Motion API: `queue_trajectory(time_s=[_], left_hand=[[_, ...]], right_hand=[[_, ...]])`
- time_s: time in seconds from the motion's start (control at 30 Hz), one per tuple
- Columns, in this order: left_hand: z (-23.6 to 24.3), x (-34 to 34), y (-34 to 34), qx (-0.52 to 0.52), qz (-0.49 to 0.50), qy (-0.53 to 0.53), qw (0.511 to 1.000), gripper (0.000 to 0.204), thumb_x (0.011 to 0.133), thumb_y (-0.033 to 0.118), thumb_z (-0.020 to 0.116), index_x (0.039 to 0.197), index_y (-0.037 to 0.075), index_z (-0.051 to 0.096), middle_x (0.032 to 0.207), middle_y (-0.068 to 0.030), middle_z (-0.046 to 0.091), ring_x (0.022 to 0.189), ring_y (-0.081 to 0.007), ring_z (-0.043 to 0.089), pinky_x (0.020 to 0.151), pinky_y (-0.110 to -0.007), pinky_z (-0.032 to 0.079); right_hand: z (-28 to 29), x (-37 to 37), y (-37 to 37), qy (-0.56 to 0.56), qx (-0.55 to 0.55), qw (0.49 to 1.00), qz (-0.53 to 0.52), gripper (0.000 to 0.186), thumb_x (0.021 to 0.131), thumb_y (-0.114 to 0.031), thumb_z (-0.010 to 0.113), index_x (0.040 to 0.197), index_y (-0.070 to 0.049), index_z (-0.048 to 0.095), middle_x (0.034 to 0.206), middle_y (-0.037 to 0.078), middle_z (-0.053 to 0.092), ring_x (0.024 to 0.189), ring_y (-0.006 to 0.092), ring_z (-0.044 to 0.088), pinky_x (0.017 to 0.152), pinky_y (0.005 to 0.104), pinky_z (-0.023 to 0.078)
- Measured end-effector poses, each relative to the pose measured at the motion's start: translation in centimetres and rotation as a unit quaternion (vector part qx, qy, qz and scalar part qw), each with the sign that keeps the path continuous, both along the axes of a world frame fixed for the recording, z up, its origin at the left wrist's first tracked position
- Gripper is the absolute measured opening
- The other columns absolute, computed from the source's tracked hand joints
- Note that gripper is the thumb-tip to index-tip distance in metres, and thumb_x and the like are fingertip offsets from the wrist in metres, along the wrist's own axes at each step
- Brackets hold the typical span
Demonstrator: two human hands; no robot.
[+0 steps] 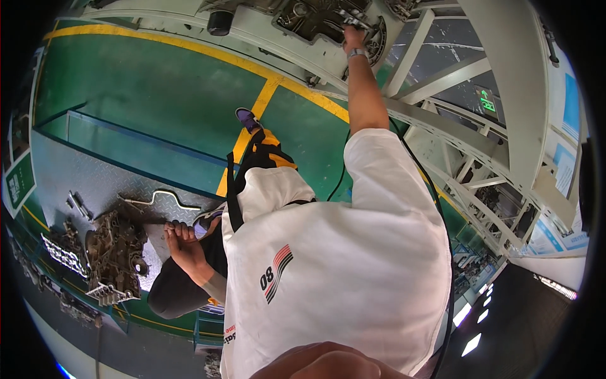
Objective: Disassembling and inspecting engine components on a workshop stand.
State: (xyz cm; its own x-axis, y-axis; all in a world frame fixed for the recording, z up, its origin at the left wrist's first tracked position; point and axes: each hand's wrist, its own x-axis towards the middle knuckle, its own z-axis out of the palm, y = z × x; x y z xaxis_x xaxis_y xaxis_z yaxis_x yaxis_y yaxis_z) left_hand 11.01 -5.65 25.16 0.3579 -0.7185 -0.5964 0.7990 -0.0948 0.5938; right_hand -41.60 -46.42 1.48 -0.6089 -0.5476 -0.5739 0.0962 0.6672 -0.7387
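Observation:
My right arm stretches to the far side, where my right hand [353, 36] closes on a small silver metal part [351, 19] whose kind I cannot make out. It is at the edge of an open metal housing [303, 22] with dark cavities. A curved metal rim [379, 41] lies just to the right of that hand. At the left, my left hand [184, 245] is closed, its fingers curled together next to a grey plate [156, 240]. Whatever those fingers hold, if anything, is hidden.
A tread-plate table [95, 167] at left carries a bent metal rod [158, 194] and a large engine casting [113, 249]. A black cylinder [219, 23] stands on the far bench. White steel beams [435, 79] rise at right. A black cable [435, 189] runs past my shoulder.

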Motion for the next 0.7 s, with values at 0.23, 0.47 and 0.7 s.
queue_trajectory(time_s=[0.23,0.47,0.7], left_hand=[[-0.5,0.3,-0.1,0.042,0.008,0.002,0.999,0.014,0.102,0.021,0.05,0.102,0.006,0.05,0.076,0.0009,0.039,0.067,-0.0093,0.036,0.06,-0.023,0.032],[0.3,-1.2,-1.7,0.014,-0.067,-0.026,0.997,0.02,0.103,0.025,0.048,0.093,0.007,0.047,0.071,0.0007,0.035,0.061,-0.0096,0.032,0.056,-0.024,0.03],[0.1,-2.3,-3.7,0.034,-0.105,-0.066,0.992,0.014,0.101,0.018,0.049,0.104,0.005,0.05,0.082,0.0003,0.039,0.069,-0.0092,0.034,0.061,-0.023,0.032]], right_hand=[[-3.5,-3.4,4.6,0.053,-0.055,0.997,-0.014,0.081,0.085,-0.012,0.07,0.149,0.001,0.022,0.151,0.023,0.032,0.133,0.0404,0.039,0.105,0.0448,0.037],[-6.9,1.5,11.6,0.222,0.093,0.971,0.008,0.074,0.075,-0.02,0.076,0.138,-0.004,0.04,0.141,0.019,0.039,0.129,0.0392,0.041,0.105,0.0497,0.039],[-10.7,1.4,11.7,0.235,-0.14,0.962,0.021,0.055,0.084,-0.022,0.07,0.131,0.001,0.05,0.14,0.013,0.051,0.123,0.0284,0.05,0.1,0.0518,0.044]])
